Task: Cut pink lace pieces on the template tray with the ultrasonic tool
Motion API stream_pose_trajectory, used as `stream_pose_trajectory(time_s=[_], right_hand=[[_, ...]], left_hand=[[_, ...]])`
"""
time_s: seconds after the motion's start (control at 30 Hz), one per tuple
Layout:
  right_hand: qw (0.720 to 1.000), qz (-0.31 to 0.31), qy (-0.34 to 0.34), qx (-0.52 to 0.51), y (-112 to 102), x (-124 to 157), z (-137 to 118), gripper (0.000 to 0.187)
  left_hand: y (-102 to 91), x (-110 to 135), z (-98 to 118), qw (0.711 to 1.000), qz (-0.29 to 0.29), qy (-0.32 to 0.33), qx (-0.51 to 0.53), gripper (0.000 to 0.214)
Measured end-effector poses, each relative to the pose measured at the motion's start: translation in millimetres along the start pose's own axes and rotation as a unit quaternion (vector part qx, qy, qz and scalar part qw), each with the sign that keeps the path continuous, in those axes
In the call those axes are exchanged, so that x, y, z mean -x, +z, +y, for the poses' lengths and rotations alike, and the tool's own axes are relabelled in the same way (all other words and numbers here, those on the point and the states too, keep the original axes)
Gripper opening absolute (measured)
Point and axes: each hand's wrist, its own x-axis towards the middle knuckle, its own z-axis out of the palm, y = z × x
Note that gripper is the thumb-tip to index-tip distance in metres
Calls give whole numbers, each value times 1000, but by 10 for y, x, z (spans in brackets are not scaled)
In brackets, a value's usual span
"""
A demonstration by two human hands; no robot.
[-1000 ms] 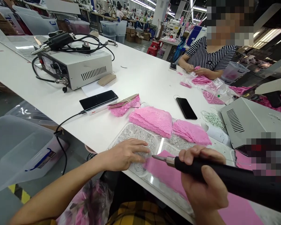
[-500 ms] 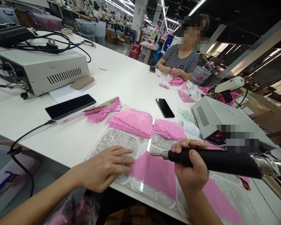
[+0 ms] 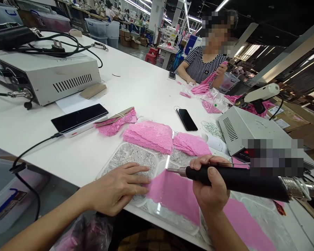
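Observation:
My right hand (image 3: 211,188) is wrapped round a black handheld tool (image 3: 240,179) with a narrow metal tip, perhaps an ultrasonic welder, and a pair of thin metal tweezers or scissors seems to lie along it. The tip points left, at the upper edge of a flat pink fabric piece (image 3: 175,198). Fingers spread, my left hand (image 3: 117,190) lies flat with its fingertips on the left corner of that fabric. Beneath is a clear plastic template (image 3: 158,164). Behind it lie a pink lace stack (image 3: 148,136) and a smaller folded lace stack (image 3: 191,143).
Two grey boxes with vents, one at left (image 3: 60,80) and one at right (image 3: 253,129), flank the white table (image 3: 136,80). A phone (image 3: 187,119) and a tablet-like black device (image 3: 80,118) lie on it. Across, a person (image 3: 205,64) in a striped shirt handles pink strips.
The tool in my right hand has shifted slightly left along the fabric edge. My left hand stays put. The person across has raised one hand, pulling up pink strips.

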Motion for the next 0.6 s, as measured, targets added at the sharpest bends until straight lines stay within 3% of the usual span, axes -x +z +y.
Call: stream_pose_trajectory(time_s=[0.6], right_hand=[[1000, 10, 11, -19, 19, 14, -65, 9]], left_hand=[[25, 11, -1, 1000, -10, -1, 3, 43]])
